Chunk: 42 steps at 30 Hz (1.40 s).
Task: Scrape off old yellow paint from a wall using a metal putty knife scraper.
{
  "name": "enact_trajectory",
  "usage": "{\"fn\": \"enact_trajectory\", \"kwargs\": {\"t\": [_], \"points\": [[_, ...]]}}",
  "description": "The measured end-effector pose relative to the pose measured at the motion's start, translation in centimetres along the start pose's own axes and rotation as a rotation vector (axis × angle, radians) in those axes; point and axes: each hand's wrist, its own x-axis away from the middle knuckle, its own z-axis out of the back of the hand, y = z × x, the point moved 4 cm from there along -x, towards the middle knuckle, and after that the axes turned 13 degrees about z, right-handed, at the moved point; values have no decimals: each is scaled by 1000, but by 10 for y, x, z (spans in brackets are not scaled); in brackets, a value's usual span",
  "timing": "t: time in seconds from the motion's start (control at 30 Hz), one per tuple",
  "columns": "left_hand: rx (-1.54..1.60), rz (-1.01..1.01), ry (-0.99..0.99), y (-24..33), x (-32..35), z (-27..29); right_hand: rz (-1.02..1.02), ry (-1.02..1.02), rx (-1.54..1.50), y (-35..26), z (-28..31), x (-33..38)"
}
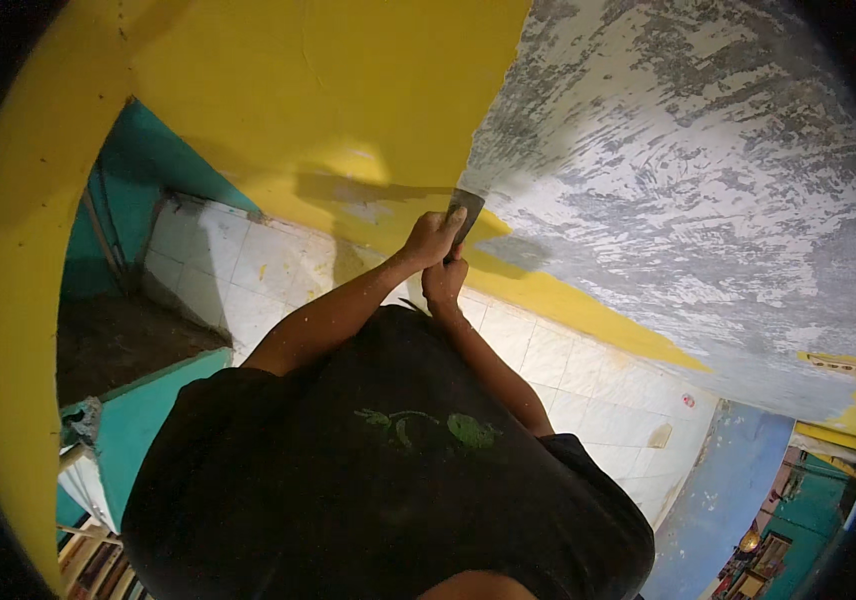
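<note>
Both my hands work a paint scraper (468, 208) with a wide dark blade. Its blade lies against the wall where the yellow paint (388, 90) meets the scraped grey-and-white surface (688, 180). My left hand (430, 240) is closed on the scraper near the blade, its thumb reaching up onto the blade. Just below, my right hand (444, 284) wraps round the lower end of the tool, so most of the handle is hidden. A strip of yellow paint (568, 300) runs along the wall's foot beneath the scraped area.
White floor tiles (588, 390) with dust and small scraps extend below the wall. At left, a doorway opens beside a teal wall (198, 155) and a brown surface (138, 335). A wall socket plate (838, 362) and a blue wall (728, 490) are at right.
</note>
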Motion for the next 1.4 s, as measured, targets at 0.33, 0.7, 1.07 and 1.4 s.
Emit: {"fn": "enact_trajectory", "kwargs": {"t": [0.33,0.7,1.07,1.4], "points": [[-4,31,68,1,3,0,78,-51,84,15,2,-4],[115,49,-26,-1,0,3,58,-47,24,-15,-3,-2],[14,63,10,4,3,1,187,17,-10,-8,-2,-4],[-6,93,74,3,9,2,109,4,42,-17,-2,2]]}}
